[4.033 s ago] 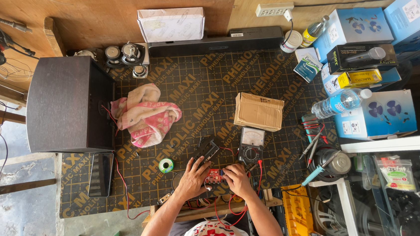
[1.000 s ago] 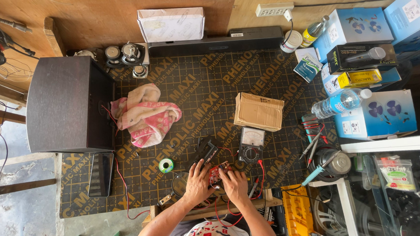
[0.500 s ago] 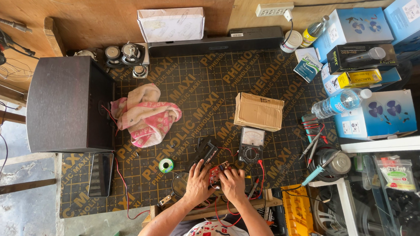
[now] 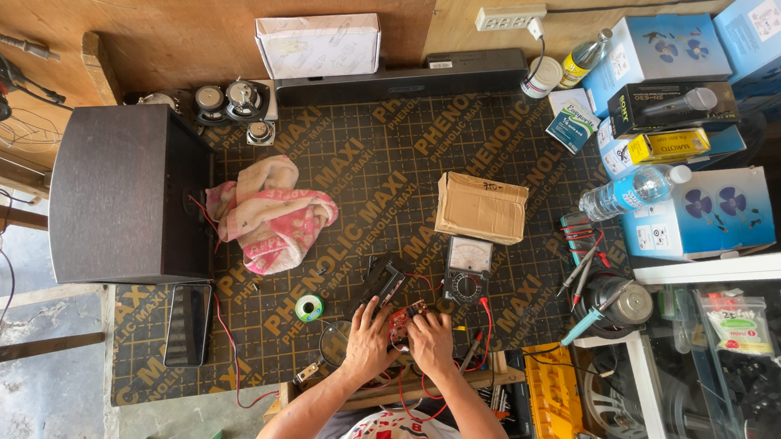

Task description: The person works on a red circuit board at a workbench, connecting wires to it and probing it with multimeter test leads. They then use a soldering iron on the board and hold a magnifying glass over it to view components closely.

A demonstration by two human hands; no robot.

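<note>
Over the last seconds little had moved: the left hand (image 4: 368,336) and the right hand (image 4: 431,339) had drawn slightly closer together than four seconds before, and in the final second they stayed put at the near edge of the dark work mat (image 4: 331,168). Both hands were curled narrow around a small circuit board (image 4: 402,319) with red wires, pinched between them; exactly which fingers gripped it could not be made out. The board lay just in front of the analog multimeter (image 4: 467,268) and beside a black battery holder (image 4: 378,283). A roll of solder (image 4: 309,307) sat to the left, untouched. The steadiness suggested fine, close work on the board continuing rather than a new step.
</note>
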